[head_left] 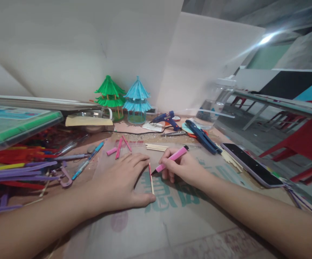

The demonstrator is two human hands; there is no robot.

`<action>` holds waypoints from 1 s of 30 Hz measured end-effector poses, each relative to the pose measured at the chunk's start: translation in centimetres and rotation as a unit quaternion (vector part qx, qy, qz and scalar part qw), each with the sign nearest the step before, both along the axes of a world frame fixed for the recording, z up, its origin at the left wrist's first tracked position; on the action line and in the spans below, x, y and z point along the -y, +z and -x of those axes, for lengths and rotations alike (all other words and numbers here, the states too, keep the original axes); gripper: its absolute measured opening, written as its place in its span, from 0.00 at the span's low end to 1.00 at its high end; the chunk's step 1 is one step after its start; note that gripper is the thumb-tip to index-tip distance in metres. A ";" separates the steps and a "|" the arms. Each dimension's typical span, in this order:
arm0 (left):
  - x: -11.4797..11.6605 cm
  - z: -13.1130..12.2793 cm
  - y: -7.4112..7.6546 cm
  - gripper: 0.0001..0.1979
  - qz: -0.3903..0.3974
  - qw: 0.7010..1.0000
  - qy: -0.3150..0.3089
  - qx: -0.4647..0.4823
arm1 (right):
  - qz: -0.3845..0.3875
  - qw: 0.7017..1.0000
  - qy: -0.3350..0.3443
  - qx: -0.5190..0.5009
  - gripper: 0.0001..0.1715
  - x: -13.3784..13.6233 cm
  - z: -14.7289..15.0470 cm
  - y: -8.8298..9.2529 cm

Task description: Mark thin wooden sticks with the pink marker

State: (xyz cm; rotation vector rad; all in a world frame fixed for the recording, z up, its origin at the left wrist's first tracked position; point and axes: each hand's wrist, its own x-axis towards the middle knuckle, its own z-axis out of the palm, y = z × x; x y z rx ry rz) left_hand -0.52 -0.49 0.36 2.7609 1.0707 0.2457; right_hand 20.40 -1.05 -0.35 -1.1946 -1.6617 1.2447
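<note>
My right hand (173,167) is closed around a pink marker (173,158), its dark tip touching a thin wooden stick (152,181). The stick's far part is pink and its near part bare wood. My left hand (129,180) lies palm down and pins the stick at its two ends, index finger at the top and thumb at the bottom. Beyond the left hand are several pink-coloured sticks (118,148) and a pink marker cap (112,151). Several uncoloured sticks (156,147) rest just past the right hand. A printed plastic-covered board (156,230) is under both hands.
Green (109,90) and blue (137,94) pagoda models stand at the back. A blue glue gun (168,119), navy cutter (203,136) and phone (250,163) lie to the right. Colourful pipe cleaners (18,172), a blue pen (88,160) and a plastic box (21,124) are left.
</note>
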 end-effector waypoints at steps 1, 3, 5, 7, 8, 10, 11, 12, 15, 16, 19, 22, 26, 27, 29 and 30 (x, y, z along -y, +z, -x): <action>0.0 0.0 0.0 0.37 0.001 1.000 0.001 -0.001 | -0.005 1.000 -0.005 -0.001 0.11 0.0 0.0 0.0; 0.0 -0.1 0.1 0.38 0.006 1.000 0.004 -0.006 | -0.017 1.000 -0.015 -0.005 0.11 -0.1 0.1 0.0; 0.0 -0.1 0.2 0.38 0.008 1.000 0.006 -0.013 | -0.023 1.000 -0.019 -0.007 0.11 -0.1 0.2 0.0; 0.1 -0.1 0.3 0.38 0.008 1.000 0.005 -0.019 | -0.021 1.000 -0.016 -0.005 0.11 -0.2 0.2 0.0; 0.1 -0.1 0.3 0.38 0.007 1.000 0.004 -0.021 | -0.018 1.000 -0.011 -0.003 0.11 -0.1 0.1 0.0; 0.1 0.0 0.2 0.37 0.003 1.000 0.002 -0.019 | -0.008 1.000 0.001 0.000 0.10 -0.1 0.1 0.0; 0.1 0.0 0.1 0.37 0.001 1.000 0.001 -0.016 | -0.002 1.000 0.006 -0.001 0.10 0.0 0.1 0.0; 0.1 0.0 0.1 0.36 0.000 1.000 0.000 -0.013 | 0.004 1.000 0.009 -0.003 0.11 0.0 0.1 0.0; 0.1 0.1 0.0 0.35 0.005 1.000 0.001 0.000 | 0.018 1.000 0.009 -0.007 0.11 0.0 0.3 0.0; 0.1 0.1 0.0 0.35 0.009 1.000 0.003 0.008 | 0.018 1.000 0.008 -0.004 0.11 -0.1 0.3 0.0; 0.2 0.2 0.1 0.38 0.027 0.999 0.016 0.024 | 0.023 1.000 0.008 -0.014 0.13 -0.2 0.5 -0.1; 0.3 0.4 0.1 0.41 0.041 0.998 0.014 0.035 | 0.026 0.999 0.013 -0.021 0.14 -0.2 0.7 -0.1; 0.4 0.5 0.4 0.37 0.037 0.998 0.010 0.055 | 0.024 0.999 0.010 -0.023 0.14 -0.2 1.0 -0.1; 0.5 0.5 0.4 0.36 0.036 0.998 0.010 0.057 | 0.022 0.999 0.012 -0.028 0.14 -0.3 1.0 -0.1; 0.5 0.5 0.6 0.35 0.035 0.998 0.013 0.057 | 0.019 0.998 0.021 -0.052 0.14 -0.4 0.8 -0.2; 0.6 0.4 0.6 0.35 0.035 0.998 0.016 0.054 | 0.018 0.997 0.026 -0.068 0.14 -0.4 0.7 -0.2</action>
